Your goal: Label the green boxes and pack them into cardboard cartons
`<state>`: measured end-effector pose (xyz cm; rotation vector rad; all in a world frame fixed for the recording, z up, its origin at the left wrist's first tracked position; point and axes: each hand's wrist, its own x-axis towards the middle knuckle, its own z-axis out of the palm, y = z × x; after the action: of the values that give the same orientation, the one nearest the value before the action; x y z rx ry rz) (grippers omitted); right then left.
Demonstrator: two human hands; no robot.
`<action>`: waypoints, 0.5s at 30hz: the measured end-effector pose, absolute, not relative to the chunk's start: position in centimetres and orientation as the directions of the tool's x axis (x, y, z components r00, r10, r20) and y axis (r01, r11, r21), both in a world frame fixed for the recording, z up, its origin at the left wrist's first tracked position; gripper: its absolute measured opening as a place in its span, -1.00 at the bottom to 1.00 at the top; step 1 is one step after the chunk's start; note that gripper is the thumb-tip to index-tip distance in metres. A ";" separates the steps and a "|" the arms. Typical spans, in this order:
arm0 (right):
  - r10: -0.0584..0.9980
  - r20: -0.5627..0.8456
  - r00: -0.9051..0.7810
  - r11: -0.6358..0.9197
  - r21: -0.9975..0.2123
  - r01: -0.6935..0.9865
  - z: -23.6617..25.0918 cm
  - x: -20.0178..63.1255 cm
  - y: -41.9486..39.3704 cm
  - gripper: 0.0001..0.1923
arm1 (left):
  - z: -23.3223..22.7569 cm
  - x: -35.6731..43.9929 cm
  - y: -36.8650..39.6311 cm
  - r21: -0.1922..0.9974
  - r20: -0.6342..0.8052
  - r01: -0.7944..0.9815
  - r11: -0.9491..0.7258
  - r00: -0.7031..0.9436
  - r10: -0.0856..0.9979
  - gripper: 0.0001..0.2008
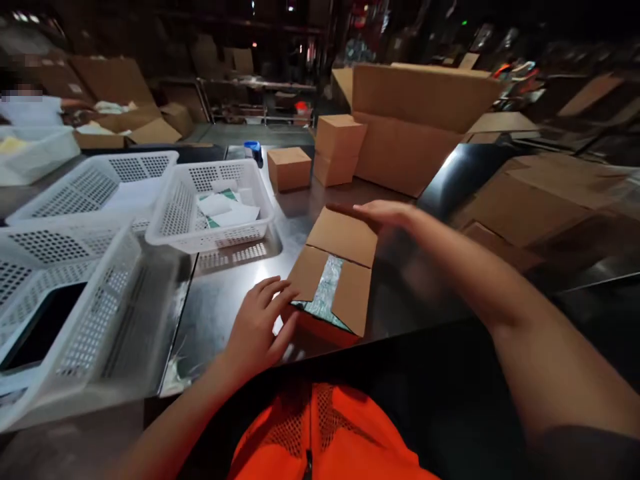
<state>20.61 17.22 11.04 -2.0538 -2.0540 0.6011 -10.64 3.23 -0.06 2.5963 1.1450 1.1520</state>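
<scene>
A small brown cardboard box (350, 297) lies in front of me with its top flaps partly raised. Greenish, shiny wrapped contents (325, 293) show through the gap between the flaps. My left hand (263, 317) is at the box's near left corner, fingers spread, with fingertips touching the flap edge. At the far end, my right hand (383, 212) holds the edge of the far flap, its thumb on the near face; its other fingers are mostly hidden.
White perforated baskets (213, 240) stand at left, one holding papers (230, 210), another a dark flat item (43, 327). Small closed boxes (289, 170) and a large carton (400, 147) stand behind. More cartons (535, 207) lie right. Another person (33, 110) is far left.
</scene>
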 end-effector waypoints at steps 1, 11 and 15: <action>0.992 -0.122 -0.025 -0.021 -0.357 0.934 9.4 19.9 16.2 -0.35 | 0.2 -9.6 4.1 0.354 0.570 0.626 -0.695 0.445 0.691 -0.68; 0.965 0.197 -0.173 0.197 -0.113 0.974 5.1 19.3 14.9 -0.61 | 2.5 -6.7 5.9 0.545 0.179 0.782 -0.304 0.246 0.953 -0.56; 0.863 0.254 -0.437 0.478 -0.134 0.868 7.6 18.9 12.3 -0.73 | 1.1 -9.9 8.6 0.770 0.054 0.628 -0.111 0.110 0.993 -0.51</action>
<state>18.87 12.33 7.55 -1.4712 -2.4416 -0.0246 -9.89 8.64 1.06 1.8070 1.5777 0.8022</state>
